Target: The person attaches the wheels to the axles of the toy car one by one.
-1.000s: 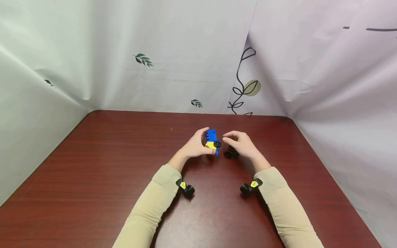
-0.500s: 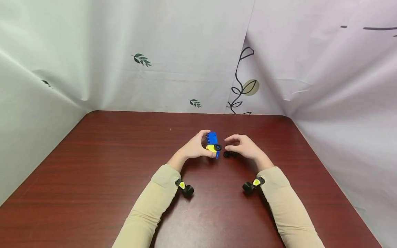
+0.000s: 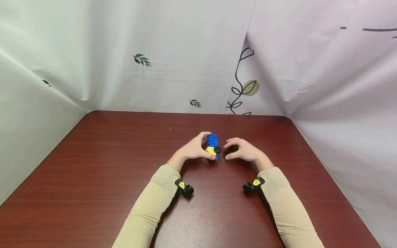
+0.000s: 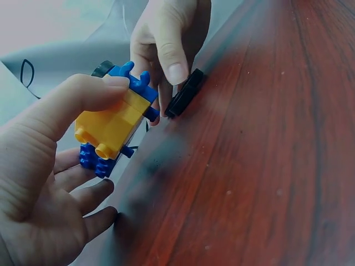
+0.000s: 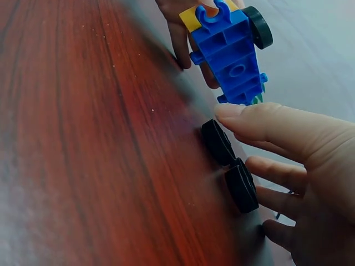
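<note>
My left hand (image 3: 193, 148) holds a toy brick car (image 3: 212, 140) between thumb and fingers, tilted so the hollow underside of its blue chassis (image 5: 230, 55) faces the right wrist camera. Yellow bricks (image 4: 113, 119) sit on the chassis, and my left thumb presses on them. One black wheel (image 5: 260, 27) is fitted on the car's side; two bare blue axle stubs show on the chassis. To the right, my right hand (image 3: 246, 151) reaches down with thumb and fingers apart beside loose black wheels on the table. In the right wrist view the thumb tip is right at one wheel (image 5: 217, 143); another wheel (image 5: 241, 185) lies against it.
The dark red wooden table (image 3: 124, 179) spreads out on all sides of the hands. Behind it and along the sides hangs a white curtain (image 3: 173, 69) with leaf prints. A small black camera is strapped to each wrist.
My right hand has come down to the loose wheels and now hides most of them in the head view. The left hand has lowered the car slightly, still holding it.
</note>
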`<state>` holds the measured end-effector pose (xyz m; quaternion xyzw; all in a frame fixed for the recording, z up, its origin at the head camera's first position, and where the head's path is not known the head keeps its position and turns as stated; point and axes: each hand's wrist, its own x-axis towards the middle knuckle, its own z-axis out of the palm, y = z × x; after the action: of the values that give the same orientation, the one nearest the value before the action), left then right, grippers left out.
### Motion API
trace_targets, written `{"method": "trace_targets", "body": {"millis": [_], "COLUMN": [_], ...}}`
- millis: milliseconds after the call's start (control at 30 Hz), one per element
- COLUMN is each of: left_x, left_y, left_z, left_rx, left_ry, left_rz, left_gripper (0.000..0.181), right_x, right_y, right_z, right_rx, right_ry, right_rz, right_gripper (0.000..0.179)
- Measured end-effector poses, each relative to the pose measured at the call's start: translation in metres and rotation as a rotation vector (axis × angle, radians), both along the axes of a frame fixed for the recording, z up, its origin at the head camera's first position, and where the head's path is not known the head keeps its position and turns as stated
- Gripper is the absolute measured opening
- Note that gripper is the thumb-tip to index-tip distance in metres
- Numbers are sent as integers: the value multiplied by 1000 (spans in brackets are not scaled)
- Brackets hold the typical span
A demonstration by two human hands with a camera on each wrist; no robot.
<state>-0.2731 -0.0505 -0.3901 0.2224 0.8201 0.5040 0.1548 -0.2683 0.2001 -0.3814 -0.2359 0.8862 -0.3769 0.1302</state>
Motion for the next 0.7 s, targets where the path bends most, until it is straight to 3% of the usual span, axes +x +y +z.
{"method": "trace_targets", "body": {"millis": [267, 700], "left_x": [1, 4], "left_y": [-2, -3], "left_z": [0, 2], "left_rx": [9, 15], "left_ry": [-19, -32], "left_rz": [-3, -7], "left_gripper": [99, 98], "right_x": [1, 4], "right_y": [-3, -6], "right_z": [-1, 1], "right_rx": [5, 43], "right_ry": [-29, 37], "right_rz": [13, -2], "right_gripper": [38, 29]}}
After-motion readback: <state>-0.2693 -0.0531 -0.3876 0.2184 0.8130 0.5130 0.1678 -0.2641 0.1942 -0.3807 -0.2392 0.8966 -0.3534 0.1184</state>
